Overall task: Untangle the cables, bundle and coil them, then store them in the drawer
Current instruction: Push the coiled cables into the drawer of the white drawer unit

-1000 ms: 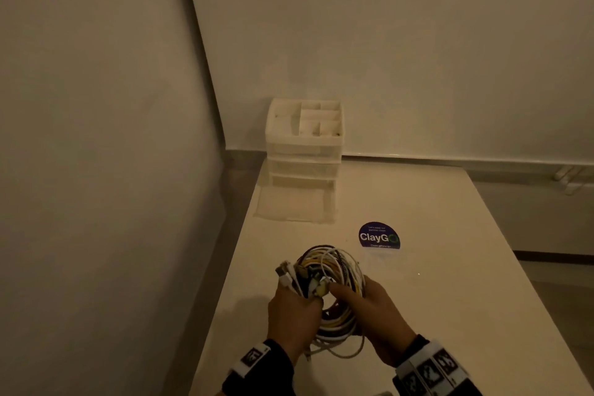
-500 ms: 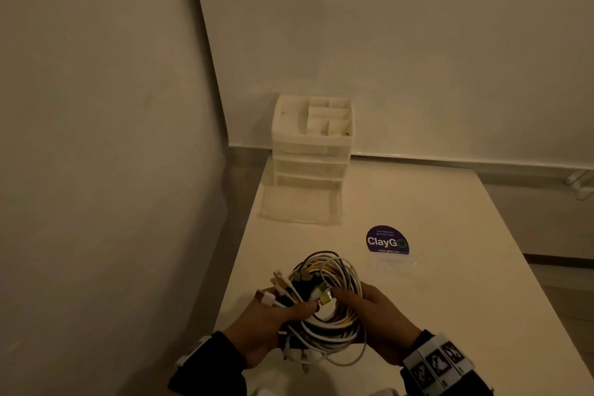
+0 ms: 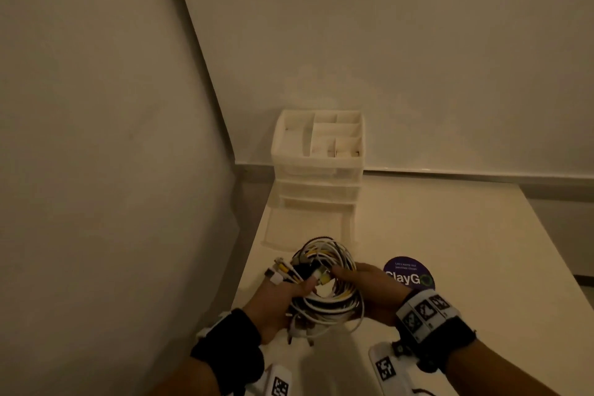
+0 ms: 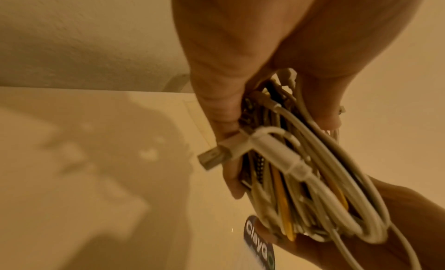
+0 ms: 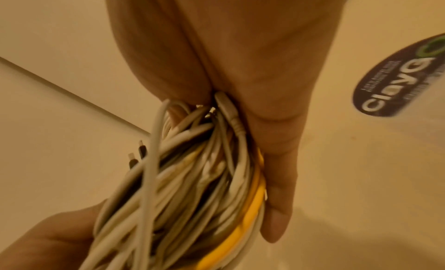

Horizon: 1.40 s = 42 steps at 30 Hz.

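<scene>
With your left hand and right hand both clasping the cable coil, carry it level to the open drawer at the tabletop's far-left corner

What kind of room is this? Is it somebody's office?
Maybe. It looks like a plain room corner with a white table pushed against bare walls. A little plastic drawer organizer sits on it beside a round ClayGo sticker. That hints at a shared workspace or canteen, but I can't be sure.
</scene>
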### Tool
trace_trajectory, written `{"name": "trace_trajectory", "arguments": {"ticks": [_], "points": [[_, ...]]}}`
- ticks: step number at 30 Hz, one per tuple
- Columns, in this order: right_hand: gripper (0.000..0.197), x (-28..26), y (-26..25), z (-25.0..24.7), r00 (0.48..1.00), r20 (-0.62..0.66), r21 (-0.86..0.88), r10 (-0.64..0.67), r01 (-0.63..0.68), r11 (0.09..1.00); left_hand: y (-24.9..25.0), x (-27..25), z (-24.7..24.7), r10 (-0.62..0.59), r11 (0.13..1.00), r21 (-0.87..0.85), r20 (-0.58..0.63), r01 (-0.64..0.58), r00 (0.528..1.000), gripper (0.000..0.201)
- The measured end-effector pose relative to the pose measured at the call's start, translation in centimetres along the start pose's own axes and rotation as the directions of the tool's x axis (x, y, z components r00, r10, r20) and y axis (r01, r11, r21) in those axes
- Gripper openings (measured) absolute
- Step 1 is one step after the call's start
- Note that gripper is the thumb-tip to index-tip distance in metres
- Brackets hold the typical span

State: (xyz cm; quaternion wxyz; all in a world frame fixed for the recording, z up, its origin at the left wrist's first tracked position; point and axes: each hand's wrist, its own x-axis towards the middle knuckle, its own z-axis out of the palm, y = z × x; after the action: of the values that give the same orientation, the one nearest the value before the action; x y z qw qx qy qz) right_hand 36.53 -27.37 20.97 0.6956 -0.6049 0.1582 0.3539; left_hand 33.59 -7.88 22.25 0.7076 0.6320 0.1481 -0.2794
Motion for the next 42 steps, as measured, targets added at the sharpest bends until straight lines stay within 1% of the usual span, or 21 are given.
{"name": "trace_trajectory", "arguments": {"ticks": [3,5,7,9,11,15,17,21,23,25,27,29,30,31,32,34,36,37,39,41,42], "points": [[0.024,3.2,-4.0,-0.6,0.999,-0.032,-0.025,-0.004,0.004,1.0,2.8,3.0,-0.1,0.042,0.999,-0.031,-0.01,-0.042,0.999,0.017],[0.026,5.7,-6.2,-1.2,0.999,-0.049,-0.031,-0.017,0.016,0.999,4.4,5.9,-0.4,0.057,0.998,-0.022,-0.018,-0.057,0.998,0.023],[0.026,7.8,-7.8,-1.5,0.998,-0.061,0.009,-0.032,0.032,0.999,5.6,8.9,-1.1,0.081,0.997,0.003,-0.064,-0.081,0.995,0.026],[0.023,9.8,-8.5,-1.6,0.996,-0.076,0.056,-0.056,0.06,0.997,6.2,12.1,-2.1,0.129,0.991,0.04,-0.094,-0.126,0.987,0.025],[0.027,12.4,-8.8,-1.8,0.994,-0.064,0.095,-0.086,0.092,0.991,6.7,15.1,-3.1,0.165,0.985,0.066,-0.108,-0.158,0.98,0.027],[0.03,16.2,-8.9,-2.2,0.987,-0.117,0.066,-0.114,0.122,0.99,6.6,20.2,-5.1,0.151,0.986,0.089,-0.132,-0.14,0.98,0.043],[0.029,17.8,-7.9,-2.5,0.986,-0.148,0.022,-0.082,0.086,0.996,6.3,21.8,-5.9,0.134,0.984,0.131,-0.127,-0.118,0.983,0.035],[0.023,20.7,-6.6,-3.2,0.969,-0.236,-0.118,0.072,-0.102,0.988,4.8,24.3,-7.0,0.046,0.984,0.178,-0.065,-0.034,0.997,0.032],[0.017,21.7,-7.3,-3.1,0.964,-0.238,-0.26,0.12,-0.182,0.948,4.3,25.0,-7.1,0.008,0.989,0.148,-0.031,-0.003,0.999,0.028],[0.021,21.9,-8.2,-2.8,0.963,-0.23,-0.489,0.141,-0.24,0.839,4.0,25.6,-6.9,-0.03,0.99,0.141,-0.001,0.03,1.0,0.023],[0.019,22.0,-8.6,-2.5,0.974,-0.199,-0.679,0.111,-0.218,0.701,3.9,26.2,-6.8,-0.087,0.987,0.137,0.015,0.085,0.996,0.02],[0.018,22.3,-8.7,-2.4,0.982,-0.169,-0.779,0.089,-0.189,0.598,3.8,26.7,-6.7,-0.119,0.978,0.169,-0.037,0.123,0.992,0.019],[0.015,22.4,-8.7,-2.3,0.981,-0.169,-0.794,0.094,-0.192,0.576,3.6,27.0,-6.6,-0.1,0.972,0.202,-0.093,0.117,0.991,0.017],[0.013,22.6,-8.5,-2.0,0.978,-0.18,-0.781,0.102,-0.205,0.59,3.4,27.2,-6.4,-0.062,0.967,0.233,-0.164,0.1,0.984,0.015],[0.016,22.6,-8.1,-1.8,0.973,-0.209,-0.735,0.099,-0.223,0.64,3.1,27.3,-6.3,-0.024,0.958,0.272,-0.233,0.089,0.972,0.013],[0.035,22.6,-7.2,-1.6,0.946,-0.32,-0.638,0.055,-0.258,0.726,2.5,27.4,-5.8,0.051,0.918,0.387,-0.328,0.086,0.943,0.014],[0.053,22.6,-5.7,-1.5,0.901,-0.428,-0.635,-0.074,-0.242,0.734,2.3,27.0,-5.2,0.09,0.859,0.501,-0.353,0.106,0.931,0.023],[0.056,22.5,-5.1,-1.6,0.878,-0.448,-0.673,-0.167,-0.208,0.71,2.2,27.0,-5.1,0.099,0.846,0.523,-0.351,0.108,0.931,0.028],[0.053,22.2,-4.2,-1.7,0.842,-0.429,-0.756,-0.327,-0.136,0.64,2.0,27.2,-4.7,0.126,0.834,0.544,-0.347,0.091,0.929,0.035],[0.053,21.8,-3.5,-1.3,0.819,-0.386,-0.803,-0.424,-0.072,0.592,1.5,27.4,-4.6,0.196,0.828,0.56,-0.353,0.039,0.915,0.041],[0.055,21.7,-3.1,-1.0,0.813,-0.363,-0.808,-0.455,-0.032,0.588,1.4,27.3,-4.5,0.228,0.825,0.565,-0.361,0.018,0.904,0.05]]}}
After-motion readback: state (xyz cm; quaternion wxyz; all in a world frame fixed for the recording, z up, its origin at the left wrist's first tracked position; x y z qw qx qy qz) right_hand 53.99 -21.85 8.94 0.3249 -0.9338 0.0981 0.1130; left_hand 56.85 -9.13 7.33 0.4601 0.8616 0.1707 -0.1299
